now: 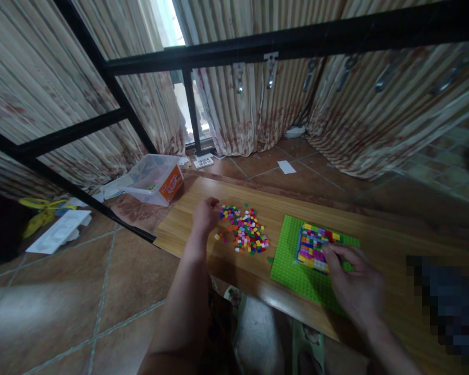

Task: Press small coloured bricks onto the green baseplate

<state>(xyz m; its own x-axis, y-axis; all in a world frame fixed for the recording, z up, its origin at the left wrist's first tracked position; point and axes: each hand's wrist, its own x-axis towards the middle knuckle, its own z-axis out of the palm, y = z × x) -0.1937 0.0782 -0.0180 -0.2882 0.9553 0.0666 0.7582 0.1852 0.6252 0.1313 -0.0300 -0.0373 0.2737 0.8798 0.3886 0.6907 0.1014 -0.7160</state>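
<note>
Wooden bench (185, 216) below you: loose bricks (247, 232) just right of your curled left hand (206, 214), brick panel (313, 242) on green baseplate (289, 260) at the fingertips of your narrowly pinched right hand (357, 281), can't tell if either grips anything, looks like brick-seating, next move needs stud alignment.

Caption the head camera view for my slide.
Right hand at a colorful brick block on a green baseplate, left hand beside loose bricks on a wooden table.

Room beyond baseplate (293, 284) — loose bricks (248, 232) obstruct leftward.
</note>
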